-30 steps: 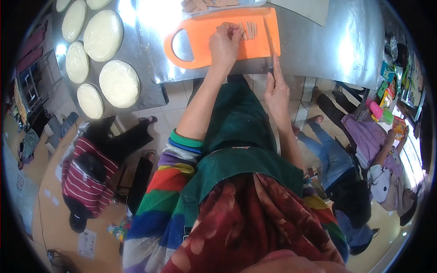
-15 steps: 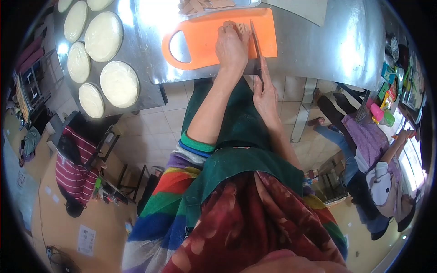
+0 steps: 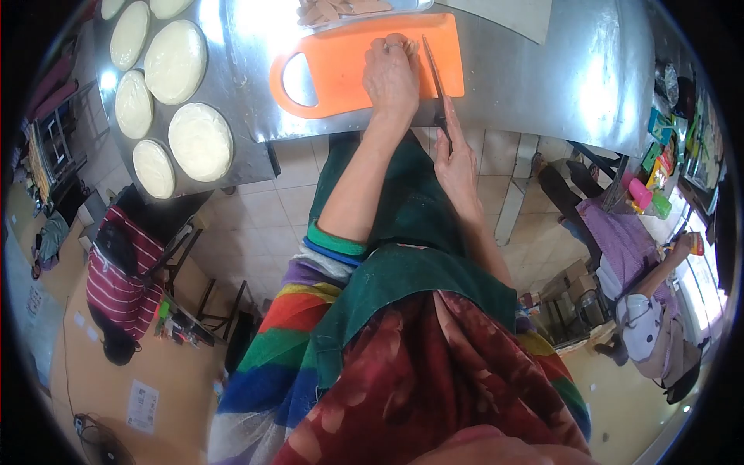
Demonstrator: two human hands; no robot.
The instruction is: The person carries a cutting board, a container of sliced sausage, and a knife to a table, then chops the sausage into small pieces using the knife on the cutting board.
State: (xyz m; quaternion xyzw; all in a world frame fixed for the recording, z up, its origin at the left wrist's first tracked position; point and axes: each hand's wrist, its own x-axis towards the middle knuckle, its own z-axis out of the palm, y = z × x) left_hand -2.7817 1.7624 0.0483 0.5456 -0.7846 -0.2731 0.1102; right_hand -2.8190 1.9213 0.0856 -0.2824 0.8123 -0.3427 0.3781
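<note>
My left hand point(image 3: 391, 77) rests on the orange cutting board point(image 3: 341, 70), its fingers curled down over some light brown slices point(image 3: 408, 46) that are mostly hidden beneath them. In my right hand point(image 3: 456, 163) is a knife point(image 3: 435, 74), gripped by its dark handle. The blade points away from me over the right part of the board, just to the right of my left fingertips. Beyond the board stands a tray point(image 3: 372, 11) of pinkish-brown cut pieces point(image 3: 333, 9).
Several round, pale dough discs point(image 3: 200, 142) lie on a dark metal sheet at the left of the steel table point(image 3: 535, 93). A flat pale board point(image 3: 511, 15) lies at the back. One person in a striped shirt point(image 3: 128, 271) is at left, another person point(image 3: 635, 248) at right.
My left hand has shifted slightly left, and fewer slices show under its fingers. The cutting board appears slightly further left. The knife stays close by. The person at right has moved.
</note>
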